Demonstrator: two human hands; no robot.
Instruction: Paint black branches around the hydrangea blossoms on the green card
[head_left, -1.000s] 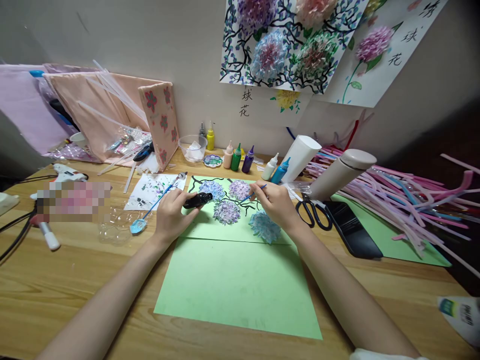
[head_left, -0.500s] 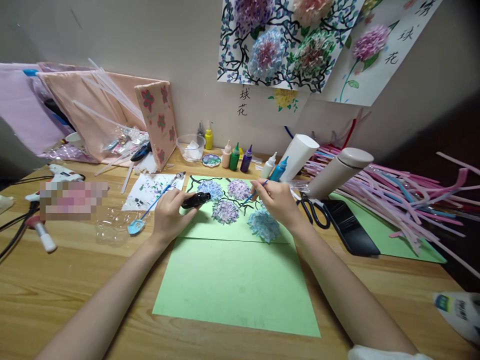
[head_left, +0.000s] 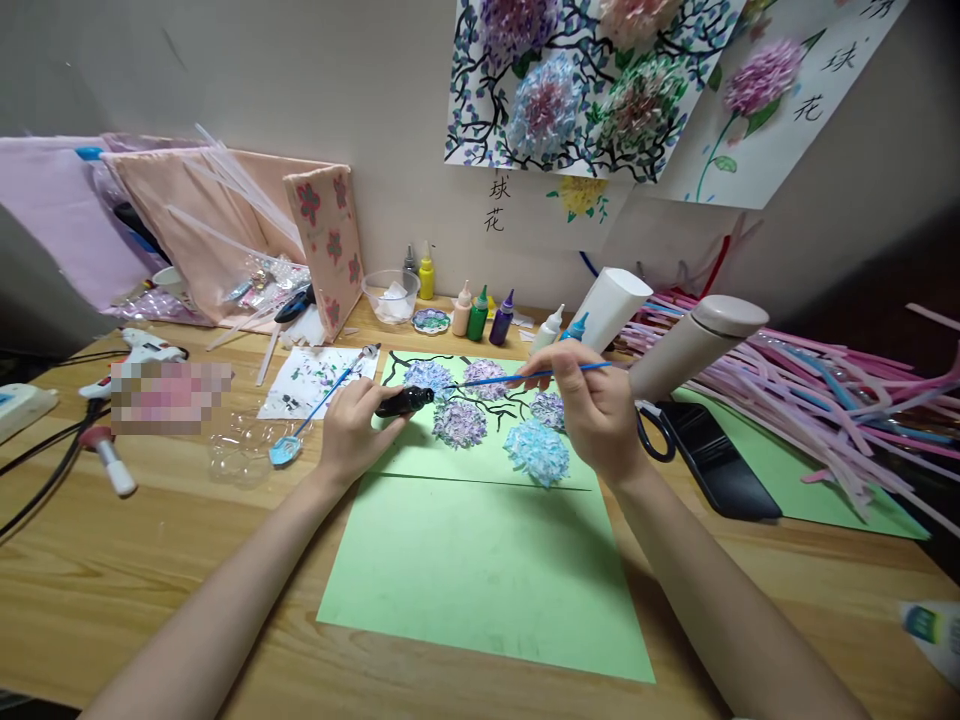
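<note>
One black bottle [head_left: 402, 403]: gripped, left hand [head_left: 355, 422] | blue brush [head_left: 493, 380]: pinched, right hand [head_left: 594, 408], tip near bottle

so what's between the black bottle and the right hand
In the head view, the blue brush spans that stretch from the right hand towards the black bottle, passing in front of a pale purple flower.

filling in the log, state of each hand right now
Left hand: closed, holding a black bottle.
Right hand: closed, holding a thin blue paintbrush.
</note>
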